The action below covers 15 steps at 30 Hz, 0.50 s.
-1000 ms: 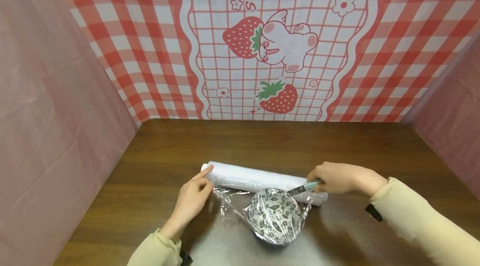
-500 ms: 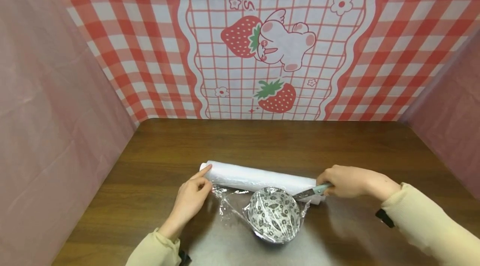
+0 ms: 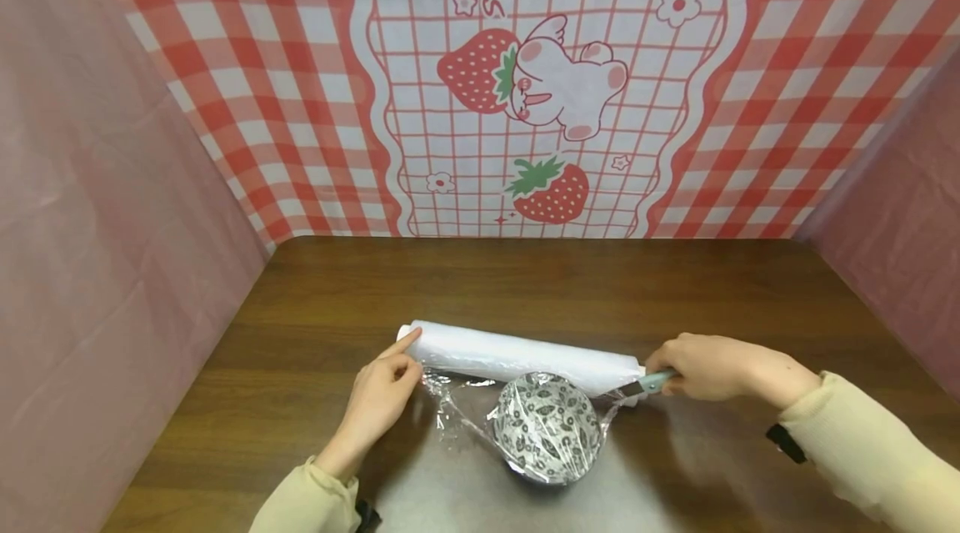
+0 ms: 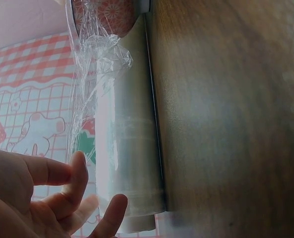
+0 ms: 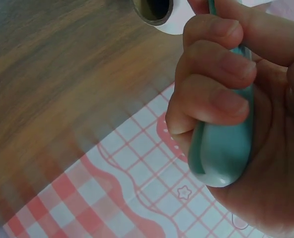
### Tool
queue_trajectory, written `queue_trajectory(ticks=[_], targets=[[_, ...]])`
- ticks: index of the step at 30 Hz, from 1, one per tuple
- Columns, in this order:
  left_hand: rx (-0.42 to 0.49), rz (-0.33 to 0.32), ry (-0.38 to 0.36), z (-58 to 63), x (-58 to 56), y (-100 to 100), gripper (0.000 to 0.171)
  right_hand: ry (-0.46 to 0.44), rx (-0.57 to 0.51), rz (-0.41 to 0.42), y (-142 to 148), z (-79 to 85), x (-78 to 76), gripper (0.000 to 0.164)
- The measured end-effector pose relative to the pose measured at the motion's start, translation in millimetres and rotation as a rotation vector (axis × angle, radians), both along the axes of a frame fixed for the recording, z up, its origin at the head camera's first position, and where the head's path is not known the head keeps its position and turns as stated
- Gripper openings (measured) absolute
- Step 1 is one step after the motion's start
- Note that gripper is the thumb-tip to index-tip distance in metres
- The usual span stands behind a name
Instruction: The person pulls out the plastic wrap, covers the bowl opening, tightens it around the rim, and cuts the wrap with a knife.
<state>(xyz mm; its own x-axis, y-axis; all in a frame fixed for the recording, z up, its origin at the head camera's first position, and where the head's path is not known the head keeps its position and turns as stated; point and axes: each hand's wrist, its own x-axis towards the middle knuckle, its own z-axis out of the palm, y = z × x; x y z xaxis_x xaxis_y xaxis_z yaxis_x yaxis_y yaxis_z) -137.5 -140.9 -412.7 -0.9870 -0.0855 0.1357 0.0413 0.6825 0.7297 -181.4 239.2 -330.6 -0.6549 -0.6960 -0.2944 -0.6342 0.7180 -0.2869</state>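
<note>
Our right hand (image 3: 716, 368), grasping the knife (image 3: 657, 383), has moved to the lower right along the roll (image 3: 517, 351), our left hand (image 3: 377, 401) pinching the film (image 4: 113, 58), so cutting seems almost across.

The head view looks forward and down at the table (image 3: 540, 274). Close in, both wrist views share the roll (image 4: 129, 124) and cloth (image 5: 119, 181).
</note>
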Motion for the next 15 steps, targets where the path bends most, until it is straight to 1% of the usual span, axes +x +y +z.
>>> queue_trajectory(ticks=[5,9,15], targets=[[-0.001,-0.002,0.001,0.2,-0.3,0,0.023,-0.010,0.015,-0.007,6,2.0,3.0,0.022],[0.000,-0.005,-0.005,0.6,-0.2,0,0.023,-0.015,-0.003,-0.006,12,3.0,5.3,0.021],[0.001,-0.011,-0.009,0.7,0.0,2,0.023,-0.022,-0.008,-0.032,20,3.8,9.7,0.022]])
